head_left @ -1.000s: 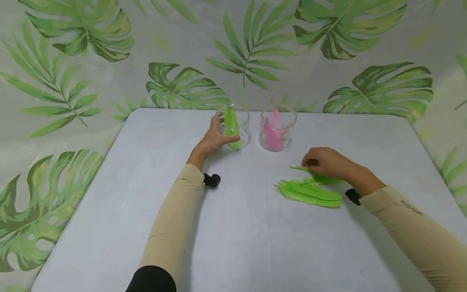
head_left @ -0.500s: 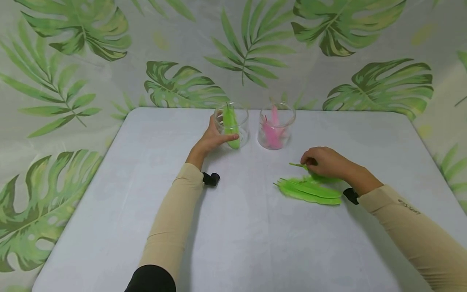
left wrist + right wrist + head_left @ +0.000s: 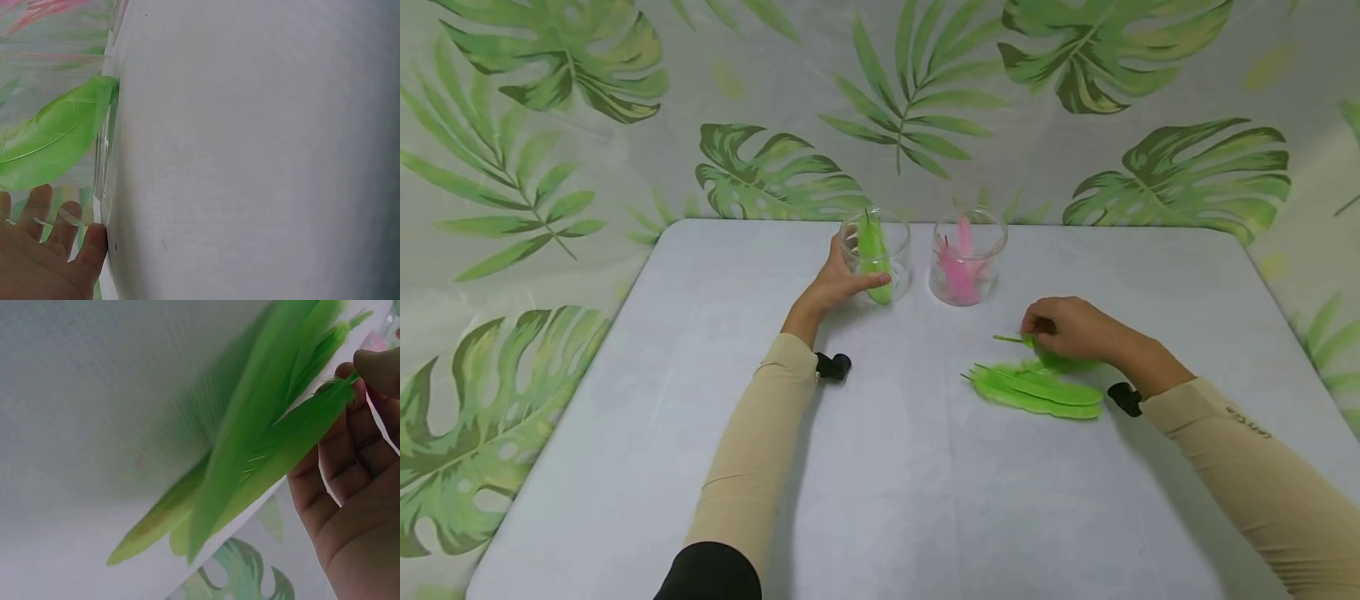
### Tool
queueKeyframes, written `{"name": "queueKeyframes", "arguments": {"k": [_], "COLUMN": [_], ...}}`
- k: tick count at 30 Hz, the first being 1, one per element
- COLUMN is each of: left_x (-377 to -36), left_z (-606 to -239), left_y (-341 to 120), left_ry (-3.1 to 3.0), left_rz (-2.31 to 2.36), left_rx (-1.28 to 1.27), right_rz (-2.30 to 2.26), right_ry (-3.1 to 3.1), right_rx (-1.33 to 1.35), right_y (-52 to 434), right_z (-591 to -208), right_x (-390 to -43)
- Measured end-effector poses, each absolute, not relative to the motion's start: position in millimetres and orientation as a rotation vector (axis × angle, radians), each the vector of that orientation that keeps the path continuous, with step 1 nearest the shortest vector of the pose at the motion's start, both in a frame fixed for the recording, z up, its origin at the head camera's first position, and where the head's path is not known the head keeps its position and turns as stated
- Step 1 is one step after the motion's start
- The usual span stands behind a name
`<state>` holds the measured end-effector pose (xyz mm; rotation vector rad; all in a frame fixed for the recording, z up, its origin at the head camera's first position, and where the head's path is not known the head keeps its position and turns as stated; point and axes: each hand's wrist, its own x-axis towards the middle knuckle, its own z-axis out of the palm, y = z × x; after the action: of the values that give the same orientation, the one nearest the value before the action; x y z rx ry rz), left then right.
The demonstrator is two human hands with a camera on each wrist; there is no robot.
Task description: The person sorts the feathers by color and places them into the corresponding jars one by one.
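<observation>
Clock directions are read from the middle of the white table (image 3: 887,483), with 12 at its far edge. At 12 the left hand (image 3: 835,282) wraps the left glass jar (image 3: 904,258), thumb in front and fingers behind, probably to steady a light, upright vessel; green feather (image 3: 872,246) leans inside. Just beside it, at 1, the right glass jar (image 3: 1000,265) holds pink feathers (image 3: 960,273), an arrangement that suggests sorting by colour.

Between 2 and 3, the right hand (image 3: 1078,329) has its grip closed to a fine pinch: thumb and fingertip take one loose feather (image 3: 319,419) by its quill, presumably to spare the soft vane. (Whether the quill projecting leftward belongs to this feather cannot be told.) The loose green pile (image 3: 1037,398) lies at 3, quills pointing roughly to 9.

Both jars stand near the far edge, where the leaf-print backdrop (image 3: 775,167) leaves little depth behind them. Broad room opens toward 6 and between the hands; a straight path to the left jar would pass the right jar's near side.
</observation>
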<state>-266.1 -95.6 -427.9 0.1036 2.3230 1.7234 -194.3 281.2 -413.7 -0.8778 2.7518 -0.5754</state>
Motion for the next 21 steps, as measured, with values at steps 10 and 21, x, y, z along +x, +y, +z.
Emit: {"name": "queueKeyframes", "arguments": {"k": [10,21], "left_x": [-268,-267], "left_z": [-430,-430], "left_y": [-96,-96], "left_ry": [2.331,2.319], "left_rz": [1.718,1.73], "left_rx": [0.114,0.112], "right_rz": [-0.605,-0.721], "right_ry": [2.763,3.004], "right_rx": [-0.849,-0.792], "right_y": [283,305], "right_z": [-399,-344], "right_x": [-197,-207]}}
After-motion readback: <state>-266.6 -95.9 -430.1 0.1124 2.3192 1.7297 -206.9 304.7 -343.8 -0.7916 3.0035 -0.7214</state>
